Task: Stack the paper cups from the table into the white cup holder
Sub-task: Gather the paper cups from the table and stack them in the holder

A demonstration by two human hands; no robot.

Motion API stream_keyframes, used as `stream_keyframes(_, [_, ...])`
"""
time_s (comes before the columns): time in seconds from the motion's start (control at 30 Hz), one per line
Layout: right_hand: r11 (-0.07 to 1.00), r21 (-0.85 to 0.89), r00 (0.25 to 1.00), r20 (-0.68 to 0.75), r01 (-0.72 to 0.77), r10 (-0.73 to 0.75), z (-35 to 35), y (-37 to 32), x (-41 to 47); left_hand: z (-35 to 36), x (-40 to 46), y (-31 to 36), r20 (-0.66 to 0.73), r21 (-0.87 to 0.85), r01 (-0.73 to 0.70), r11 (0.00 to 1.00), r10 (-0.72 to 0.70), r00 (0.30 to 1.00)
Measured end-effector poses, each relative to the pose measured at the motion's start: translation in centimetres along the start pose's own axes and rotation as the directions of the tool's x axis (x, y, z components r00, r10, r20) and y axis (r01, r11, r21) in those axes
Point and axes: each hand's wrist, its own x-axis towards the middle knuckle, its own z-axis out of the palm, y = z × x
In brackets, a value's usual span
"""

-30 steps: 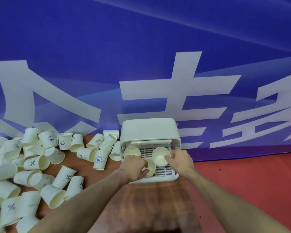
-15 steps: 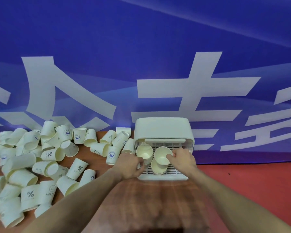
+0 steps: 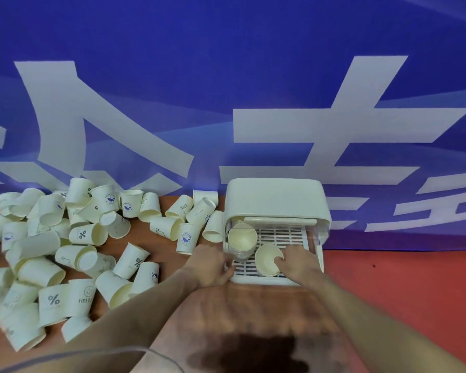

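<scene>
The white cup holder [image 3: 276, 203] stands at the table's far right, its lid raised over a slatted tray [image 3: 283, 234]. A stack of paper cups [image 3: 242, 239] sits at the tray's left, mouth up. My left hand [image 3: 209, 265] curls its fingers round the lower side of that stack. A single paper cup [image 3: 267, 258] sits in the tray's front middle, and my right hand [image 3: 300, 265] pinches its rim. Many loose paper cups [image 3: 78, 238] lie scattered over the left of the brown table [image 3: 162, 254].
A blue banner with large white characters [image 3: 226, 103] hangs right behind the table and holder. Red floor [image 3: 401, 292] shows to the right of the table. A few loose cups [image 3: 189, 232] lie close against the holder's left side.
Three cup mouths showed in the tray before; now there are two, the stack and one cup. My left hand has shifted up to the stack. The view has swung left.
</scene>
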Motion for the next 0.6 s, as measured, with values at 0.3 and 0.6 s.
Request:
stream_keyframes(0.3, [0.980, -0.199, 0.999, -0.042, -0.003, -0.006, 0.5, 0.1, 0.4, -0.1, 0.3, -0.3, 0.073, 0.011, 0.026, 1.000, -0.027, 0.997])
stream_keyframes(0.6, [0.984, -0.174, 0.993, -0.104, 0.034, -0.052, -1.8, -1.1, -2.1, -2.3, -1.1, 0.8, 0.051, 0.048, 0.025, 0.999, -0.027, 0.998])
